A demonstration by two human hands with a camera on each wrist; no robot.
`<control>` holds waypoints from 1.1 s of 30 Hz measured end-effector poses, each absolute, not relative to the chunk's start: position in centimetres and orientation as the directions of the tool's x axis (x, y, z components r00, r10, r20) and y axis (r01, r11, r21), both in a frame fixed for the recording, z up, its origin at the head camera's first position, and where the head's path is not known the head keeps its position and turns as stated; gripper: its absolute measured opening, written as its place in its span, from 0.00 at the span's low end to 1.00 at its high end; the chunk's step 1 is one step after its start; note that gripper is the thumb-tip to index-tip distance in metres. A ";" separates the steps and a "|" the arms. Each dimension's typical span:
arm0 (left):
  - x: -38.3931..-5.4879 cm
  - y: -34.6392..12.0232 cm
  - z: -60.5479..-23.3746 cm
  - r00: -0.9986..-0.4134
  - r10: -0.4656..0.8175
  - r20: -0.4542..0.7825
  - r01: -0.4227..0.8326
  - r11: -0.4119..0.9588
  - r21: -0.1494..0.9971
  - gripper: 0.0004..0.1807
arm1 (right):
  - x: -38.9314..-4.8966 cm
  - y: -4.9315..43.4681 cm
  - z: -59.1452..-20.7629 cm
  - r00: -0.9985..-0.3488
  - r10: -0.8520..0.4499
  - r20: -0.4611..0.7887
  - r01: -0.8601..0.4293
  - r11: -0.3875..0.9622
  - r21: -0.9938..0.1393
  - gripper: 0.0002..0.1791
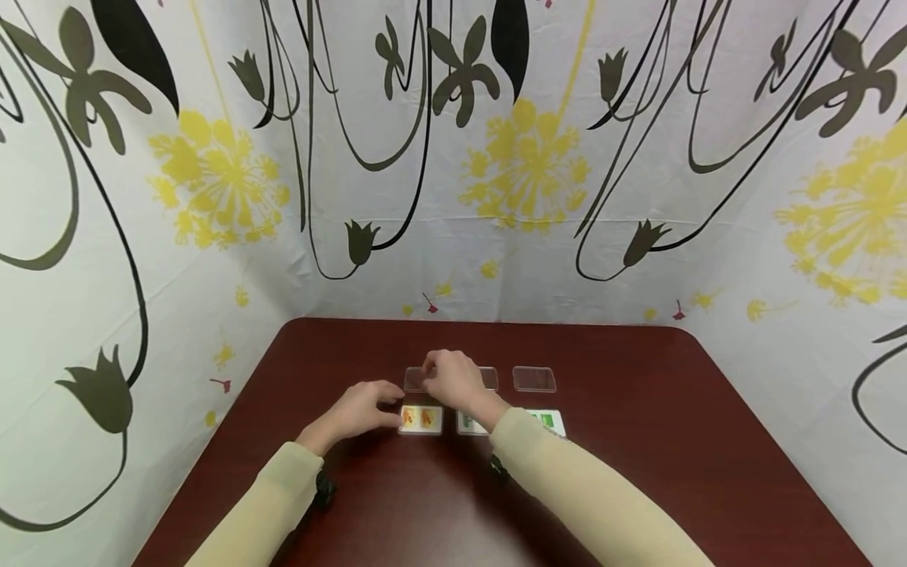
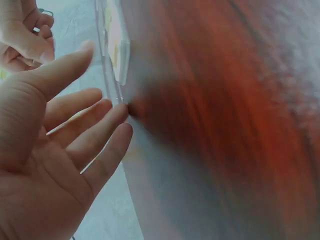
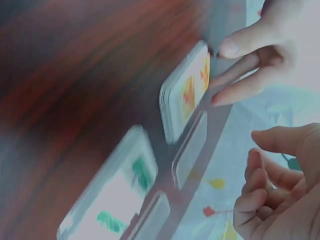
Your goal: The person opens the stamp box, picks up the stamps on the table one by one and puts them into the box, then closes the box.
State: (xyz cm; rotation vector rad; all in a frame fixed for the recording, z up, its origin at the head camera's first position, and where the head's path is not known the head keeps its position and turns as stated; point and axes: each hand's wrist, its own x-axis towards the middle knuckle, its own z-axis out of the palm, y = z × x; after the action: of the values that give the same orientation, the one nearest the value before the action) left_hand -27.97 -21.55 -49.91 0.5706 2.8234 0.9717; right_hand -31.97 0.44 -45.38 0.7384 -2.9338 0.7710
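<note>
My left hand (image 1: pixel 360 411) is at the left edge of a card stack (image 1: pixel 421 420) with orange pictures, its fingers loosely bent and apart. In the right wrist view this stack (image 3: pixel 185 97) looks several cards thick. Over the row of clear plastic trays, my right hand (image 1: pixel 457 383) hovers with nothing visible between thumb and forefinger. Its other fingers (image 3: pixel 250 202) are loosely curled. Below it, the left clear tray (image 1: pixel 414 380) lies flat behind the orange stack. A stack with green pictures (image 1: pixel 469 425) is partly hidden by my right wrist.
Another clear tray (image 1: pixel 489 378) is partly behind the right hand, and a third tray (image 1: pixel 534 379) lies to its right. A card with green pictures (image 1: pixel 551 422) shows beyond the right sleeve. Patterned cloth (image 1: pixel 496 276) hangs behind the dark red table (image 1: pixel 638 378).
</note>
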 end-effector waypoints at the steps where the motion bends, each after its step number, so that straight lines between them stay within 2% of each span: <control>1: -28.1 -21.7 -49.8 -0.926 0.376 0.028 0.309 0.715 0.627 0.27 | -32.2 0.6 -45.3 -0.887 -0.444 0.131 -0.452 0.771 -0.449 0.07; 4: -28.8 -21.7 -49.2 -0.937 0.348 0.041 0.288 0.699 0.654 0.25 | -33.3 1.3 -45.1 -0.879 -0.461 0.121 -0.467 0.781 -0.414 0.08; 10: -30.6 -21.4 -48.0 -0.950 0.301 0.081 0.288 0.747 0.599 0.24 | -35.8 2.9 -45.3 -0.837 -0.532 0.127 -0.544 0.787 -0.290 0.11; 14: -31.7 -21.5 -48.5 -0.952 0.299 0.066 0.284 0.782 0.554 0.26 | -36.7 3.6 -46.1 -0.801 -0.586 0.121 -0.598 0.778 -0.193 0.19; 23: -33.5 -21.1 -50.1 -0.959 0.284 -0.005 0.253 0.865 0.433 0.37 | -37.7 4.4 -48.9 -0.782 -0.622 0.043 -0.622 0.775 -0.109 0.35; 27: -33.9 -20.7 -50.4 -0.958 0.281 -0.049 0.241 0.889 0.390 0.40 | -38.1 4.8 -49.9 -0.808 -0.589 0.022 -0.587 0.802 -0.106 0.36; 33: -34.0 -20.6 -51.0 -0.962 0.270 -0.041 0.235 0.894 0.381 0.35 | -38.1 4.6 -50.8 -0.824 -0.566 0.029 -0.562 0.809 -0.176 0.35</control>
State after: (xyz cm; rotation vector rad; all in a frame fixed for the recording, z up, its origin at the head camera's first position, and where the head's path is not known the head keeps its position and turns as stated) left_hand -34.02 -20.56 -50.96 0.3968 2.9668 0.5794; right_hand -38.14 4.60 -50.79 0.9389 -3.0109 0.2802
